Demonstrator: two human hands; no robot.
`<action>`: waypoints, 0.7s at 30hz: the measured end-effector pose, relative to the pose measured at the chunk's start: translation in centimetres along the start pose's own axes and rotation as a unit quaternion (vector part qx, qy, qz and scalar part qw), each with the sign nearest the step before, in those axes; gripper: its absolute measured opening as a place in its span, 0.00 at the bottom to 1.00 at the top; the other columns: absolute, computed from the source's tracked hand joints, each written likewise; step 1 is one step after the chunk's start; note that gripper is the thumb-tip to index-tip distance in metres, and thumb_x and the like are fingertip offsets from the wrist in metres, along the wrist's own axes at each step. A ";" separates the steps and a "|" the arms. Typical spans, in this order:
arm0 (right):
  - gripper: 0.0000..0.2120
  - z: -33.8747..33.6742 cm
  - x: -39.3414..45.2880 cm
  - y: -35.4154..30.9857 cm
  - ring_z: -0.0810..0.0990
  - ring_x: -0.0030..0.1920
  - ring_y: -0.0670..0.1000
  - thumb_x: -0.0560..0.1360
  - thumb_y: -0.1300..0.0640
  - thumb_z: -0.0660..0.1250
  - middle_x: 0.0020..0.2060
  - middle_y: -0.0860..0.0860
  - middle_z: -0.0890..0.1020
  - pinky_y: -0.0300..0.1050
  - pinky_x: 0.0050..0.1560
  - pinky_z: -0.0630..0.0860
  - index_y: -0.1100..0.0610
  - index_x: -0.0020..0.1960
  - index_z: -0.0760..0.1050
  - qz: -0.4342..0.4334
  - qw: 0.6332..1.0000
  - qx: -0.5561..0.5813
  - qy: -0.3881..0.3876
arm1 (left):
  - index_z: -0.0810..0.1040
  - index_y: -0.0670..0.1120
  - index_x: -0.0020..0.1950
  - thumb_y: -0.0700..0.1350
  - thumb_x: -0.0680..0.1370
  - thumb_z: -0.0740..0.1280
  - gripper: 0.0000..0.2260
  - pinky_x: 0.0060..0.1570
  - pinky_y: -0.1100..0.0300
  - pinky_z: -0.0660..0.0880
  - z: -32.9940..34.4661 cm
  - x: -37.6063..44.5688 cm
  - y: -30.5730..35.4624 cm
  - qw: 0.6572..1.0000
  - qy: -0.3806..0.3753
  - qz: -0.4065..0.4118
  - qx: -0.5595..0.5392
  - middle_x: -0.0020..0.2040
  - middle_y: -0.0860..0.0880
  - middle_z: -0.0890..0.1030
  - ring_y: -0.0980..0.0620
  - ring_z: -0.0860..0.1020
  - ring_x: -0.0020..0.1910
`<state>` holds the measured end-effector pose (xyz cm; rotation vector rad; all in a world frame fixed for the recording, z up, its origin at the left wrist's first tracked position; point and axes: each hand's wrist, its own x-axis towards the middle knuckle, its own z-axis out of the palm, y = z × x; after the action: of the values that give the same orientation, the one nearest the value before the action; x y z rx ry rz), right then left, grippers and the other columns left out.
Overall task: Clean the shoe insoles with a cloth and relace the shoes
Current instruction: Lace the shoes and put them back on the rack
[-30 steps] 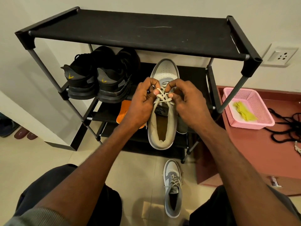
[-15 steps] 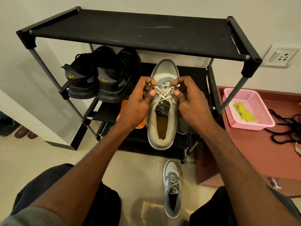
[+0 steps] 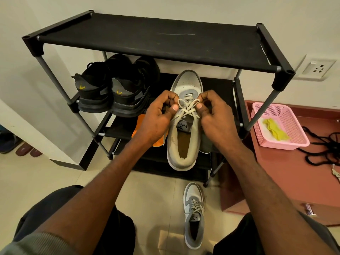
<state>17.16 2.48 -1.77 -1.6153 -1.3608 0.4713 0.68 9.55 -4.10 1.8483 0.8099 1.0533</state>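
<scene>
Here, both hands work the lace (image 3: 188, 105) of a grey-and-white shoe (image 3: 184, 137) held up in front of the black rack's (image 3: 147, 41) middle shelf.

The left hand (image 3: 158, 118) and right hand (image 3: 215, 115) each pinch a lace strand between curled fingers; the lace ends are hidden in the fists. The tongue label is only partly readable. Its mate (image 3: 194, 216) stands on the floor between the knees. A pink basket (image 3: 287, 142) holding a yellow cloth (image 3: 274, 128) sits near the red ledge's left edge, black cord (image 3: 329, 146) cut off at right.
</scene>
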 end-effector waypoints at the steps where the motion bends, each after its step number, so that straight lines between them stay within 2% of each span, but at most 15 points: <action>1: 0.06 0.0 0.0 0.0 0.77 0.53 0.40 0.83 0.59 0.65 0.52 0.41 0.79 0.37 0.50 0.73 0.50 0.58 0.76 0.002 1.000 0.005 -0.001 | 0.75 0.40 0.61 0.34 0.83 0.63 0.07 0.50 0.61 0.79 0.0 0.0 0.1 1.000 -0.001 -0.004 -0.004 0.51 0.39 0.78 0.54 0.78 0.48; 5: 0.07 0.0 0.1 0.0 0.77 0.51 0.36 0.83 0.59 0.65 0.50 0.40 0.78 0.36 0.49 0.73 0.48 0.57 0.75 0.010 1.000 0.023 -0.001 | 0.78 0.39 0.61 0.32 0.82 0.65 0.09 0.50 0.64 0.78 0.1 0.0 0.1 1.000 -0.001 -0.002 -0.011 0.49 0.41 0.78 0.57 0.78 0.48; 8: 0.06 0.1 0.1 -0.1 0.77 0.50 0.37 0.83 0.59 0.65 0.50 0.40 0.78 0.35 0.49 0.73 0.48 0.57 0.74 0.013 1.000 0.021 0.001 | 0.79 0.41 0.58 0.36 0.82 0.66 0.06 0.52 0.59 0.79 -0.1 0.1 -0.1 1.000 0.005 0.004 0.003 0.53 0.39 0.79 0.47 0.80 0.51; 11: 0.06 0.2 0.0 -0.1 0.77 0.50 0.37 0.84 0.59 0.65 0.49 0.39 0.78 0.35 0.49 0.73 0.48 0.57 0.74 0.009 1.000 0.010 0.001 | 0.78 0.41 0.57 0.36 0.83 0.64 0.05 0.51 0.50 0.80 0.0 0.0 -0.3 1.000 0.021 -0.005 0.002 0.50 0.39 0.79 0.40 0.79 0.51; 14: 0.06 0.4 0.0 0.0 0.77 0.50 0.38 0.84 0.58 0.65 0.48 0.39 0.78 0.40 0.51 0.75 0.48 0.55 0.75 0.016 1.000 0.005 0.001 | 0.76 0.42 0.56 0.37 0.84 0.61 0.05 0.49 0.43 0.80 0.2 0.0 -0.4 0.999 0.038 -0.012 -0.003 0.48 0.37 0.78 0.37 0.77 0.48; 17: 0.04 0.3 0.2 0.2 0.82 0.52 0.44 0.82 0.57 0.67 0.48 0.43 0.83 0.54 0.58 0.81 0.49 0.54 0.80 0.063 0.996 0.057 0.012 | 0.77 0.43 0.57 0.37 0.84 0.61 0.06 0.50 0.44 0.79 0.3 0.0 -0.3 0.998 0.051 -0.023 -0.015 0.49 0.37 0.79 0.42 0.78 0.47; 18: 0.05 0.2 0.3 0.2 0.83 0.52 0.46 0.82 0.57 0.68 0.49 0.44 0.84 0.57 0.58 0.82 0.49 0.54 0.80 0.081 0.993 0.084 0.014 | 0.77 0.43 0.57 0.37 0.84 0.62 0.06 0.50 0.44 0.79 0.3 0.0 -0.2 0.998 0.055 -0.025 -0.021 0.49 0.36 0.79 0.40 0.78 0.47; 21: 0.12 -0.4 0.4 0.0 0.85 0.52 0.46 0.81 0.59 0.70 0.51 0.49 0.85 0.51 0.53 0.85 0.49 0.63 0.76 0.110 0.982 0.153 0.012 | 0.75 0.44 0.59 0.39 0.83 0.65 0.05 0.54 0.37 0.80 0.2 0.0 -0.1 0.996 0.068 -0.035 -0.055 0.50 0.32 0.78 0.30 0.78 0.51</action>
<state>17.61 2.65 -1.49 -1.5126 -1.0365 0.7526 0.80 9.49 -4.22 1.6572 0.8726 1.1655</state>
